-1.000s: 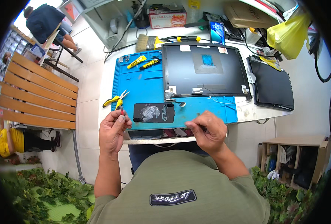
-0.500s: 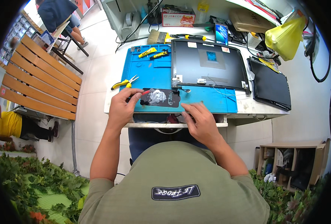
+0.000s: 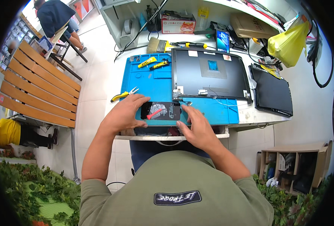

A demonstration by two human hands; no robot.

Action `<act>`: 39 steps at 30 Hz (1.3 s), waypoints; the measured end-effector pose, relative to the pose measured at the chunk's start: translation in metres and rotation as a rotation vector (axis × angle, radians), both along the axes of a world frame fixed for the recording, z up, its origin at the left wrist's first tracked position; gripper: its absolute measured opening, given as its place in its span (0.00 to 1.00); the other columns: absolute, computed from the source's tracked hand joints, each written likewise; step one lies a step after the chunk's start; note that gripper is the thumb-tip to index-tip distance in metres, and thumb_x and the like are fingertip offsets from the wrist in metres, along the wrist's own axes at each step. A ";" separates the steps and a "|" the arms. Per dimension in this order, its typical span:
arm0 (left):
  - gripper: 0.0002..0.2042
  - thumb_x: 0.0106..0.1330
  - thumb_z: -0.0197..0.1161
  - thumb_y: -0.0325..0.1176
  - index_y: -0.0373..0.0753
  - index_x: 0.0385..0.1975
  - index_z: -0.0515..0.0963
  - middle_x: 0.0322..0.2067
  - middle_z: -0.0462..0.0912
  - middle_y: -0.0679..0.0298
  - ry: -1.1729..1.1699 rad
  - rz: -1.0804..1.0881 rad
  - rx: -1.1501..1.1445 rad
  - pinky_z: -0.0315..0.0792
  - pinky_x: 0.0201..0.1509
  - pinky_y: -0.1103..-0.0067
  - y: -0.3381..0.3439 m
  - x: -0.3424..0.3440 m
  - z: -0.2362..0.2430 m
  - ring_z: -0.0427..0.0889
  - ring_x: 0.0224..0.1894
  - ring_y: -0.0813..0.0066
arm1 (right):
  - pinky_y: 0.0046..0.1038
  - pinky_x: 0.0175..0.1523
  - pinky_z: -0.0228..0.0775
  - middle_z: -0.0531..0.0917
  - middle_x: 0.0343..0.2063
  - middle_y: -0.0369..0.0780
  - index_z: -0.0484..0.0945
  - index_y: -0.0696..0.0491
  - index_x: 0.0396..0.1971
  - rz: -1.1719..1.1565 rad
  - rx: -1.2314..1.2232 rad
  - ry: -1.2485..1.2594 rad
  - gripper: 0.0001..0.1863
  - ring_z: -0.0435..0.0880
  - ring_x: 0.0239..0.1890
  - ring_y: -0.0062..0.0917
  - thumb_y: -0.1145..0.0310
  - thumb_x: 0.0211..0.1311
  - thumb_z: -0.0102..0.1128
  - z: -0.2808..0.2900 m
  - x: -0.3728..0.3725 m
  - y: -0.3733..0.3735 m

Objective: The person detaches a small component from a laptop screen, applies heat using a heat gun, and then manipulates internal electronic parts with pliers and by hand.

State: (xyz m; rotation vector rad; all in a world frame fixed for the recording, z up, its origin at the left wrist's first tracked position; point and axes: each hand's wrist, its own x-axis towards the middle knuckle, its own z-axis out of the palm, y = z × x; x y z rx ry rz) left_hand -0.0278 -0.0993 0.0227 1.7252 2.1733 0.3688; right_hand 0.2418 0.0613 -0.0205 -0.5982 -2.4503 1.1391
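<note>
A flat black card point(image 3: 170, 112), smeared with a grey-white paste point(image 3: 155, 107), lies on the front of the blue work mat point(image 3: 208, 118). On top of the paste rests a small tool with a red handle point(image 3: 155, 114). My left hand point(image 3: 123, 114) is open at the card's left end, fingers and thumb spread around it. At the right end, my right hand point(image 3: 197, 126) has thumb and fingers apart beside the card's edge; whether they touch it is hard to tell. Yellow-handled pliers point(image 3: 124, 95) lie beyond my left hand.
A black laptop screen panel point(image 3: 212, 75) with a loose white wire covers the mat's right. Two glue tubes point(image 3: 153, 63), a wide brush point(image 3: 159, 46) and a lit phone point(image 3: 222, 41) lie farther back. Black laptop parts point(image 3: 271, 90) sit at right. An open drawer point(image 3: 208, 132) is below the mat.
My left hand has let go of the red-handled tool, which now lies on the card. It has spread around the card's left end, and my right hand has come closer to the right end.
</note>
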 end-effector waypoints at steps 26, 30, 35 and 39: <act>0.37 0.43 0.91 0.37 0.40 0.58 0.83 0.52 0.84 0.57 -0.054 0.075 0.061 0.82 0.61 0.65 -0.007 -0.003 0.000 0.86 0.55 0.56 | 0.42 0.52 0.78 0.86 0.51 0.43 0.88 0.58 0.54 0.136 0.364 0.090 0.21 0.83 0.48 0.40 0.70 0.62 0.79 -0.014 -0.013 0.005; 0.30 0.45 0.93 0.43 0.39 0.47 0.88 0.41 0.88 0.61 -0.086 0.117 0.160 0.85 0.49 0.68 -0.020 0.010 -0.008 0.90 0.43 0.59 | 0.41 0.49 0.76 0.85 0.50 0.42 0.89 0.57 0.50 0.136 0.379 0.093 0.18 0.82 0.48 0.39 0.71 0.60 0.80 -0.018 -0.016 0.006; 0.18 0.52 0.90 0.40 0.38 0.36 0.90 0.35 0.88 0.63 0.031 0.165 0.309 0.83 0.39 0.70 -0.029 0.037 -0.028 0.90 0.35 0.64 | 0.40 0.47 0.74 0.85 0.50 0.42 0.89 0.57 0.49 0.127 0.385 0.119 0.18 0.82 0.47 0.38 0.71 0.60 0.80 -0.020 -0.018 0.006; 0.10 0.59 0.85 0.33 0.38 0.34 0.90 0.33 0.88 0.62 0.026 0.211 0.336 0.82 0.36 0.73 -0.029 0.050 -0.037 0.89 0.31 0.67 | 0.40 0.47 0.74 0.85 0.49 0.41 0.89 0.57 0.49 0.118 0.386 0.113 0.18 0.82 0.46 0.38 0.72 0.59 0.80 -0.021 -0.018 0.004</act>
